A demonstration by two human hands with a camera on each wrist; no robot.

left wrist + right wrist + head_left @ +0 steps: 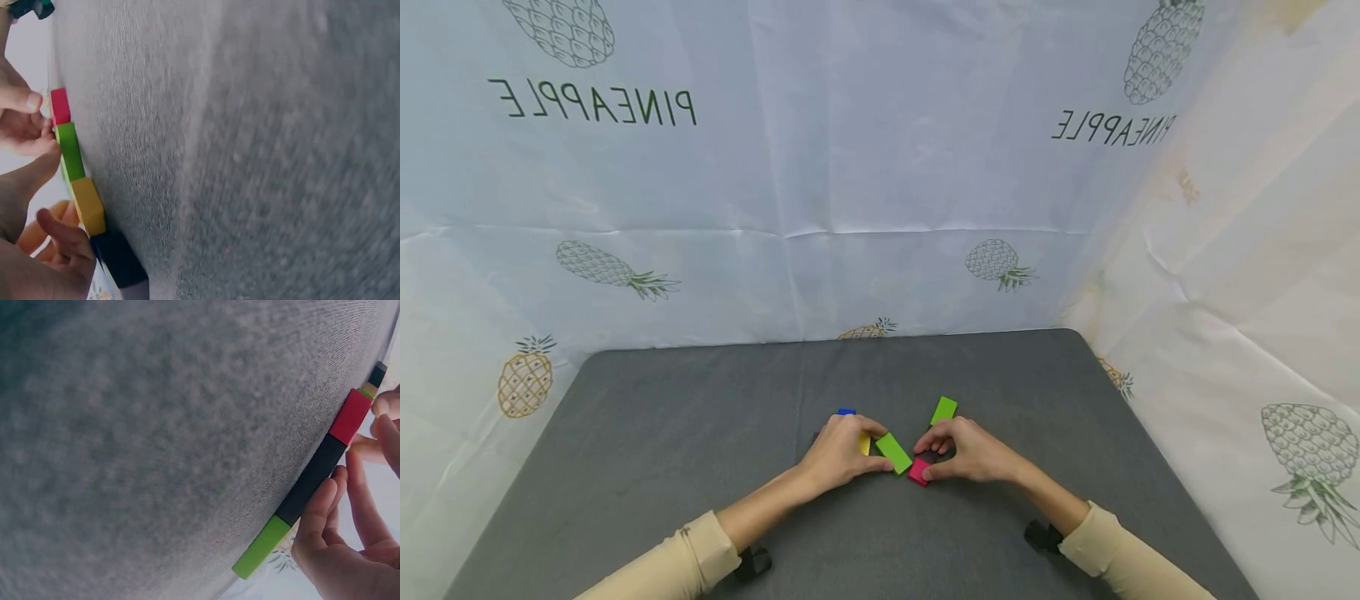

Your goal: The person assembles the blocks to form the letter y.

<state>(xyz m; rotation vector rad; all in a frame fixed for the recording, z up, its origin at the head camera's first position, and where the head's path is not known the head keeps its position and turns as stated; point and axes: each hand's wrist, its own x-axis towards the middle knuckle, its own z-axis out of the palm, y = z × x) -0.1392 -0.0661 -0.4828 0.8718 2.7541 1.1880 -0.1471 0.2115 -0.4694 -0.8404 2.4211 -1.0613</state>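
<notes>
My left hand [842,452] has thumb and index finger at the side of a green block [893,454]. Its other fingers curl close to a yellow block [89,205], partly covered in the head view. With the thumb at a red block [919,472], my right hand [967,452] has its index finger on the black block [312,478] beside it. Beyond that hand lies another green block [943,409], end to end with the black one. A blue block [846,412] shows behind the left hand, its lower part hidden.
The coloured blocks form a bent row on the dark grey tabletop [700,433]. White cloth [895,167] with pineapple prints hangs behind the table and along its sides. Black straps [752,564] sit around both wrists.
</notes>
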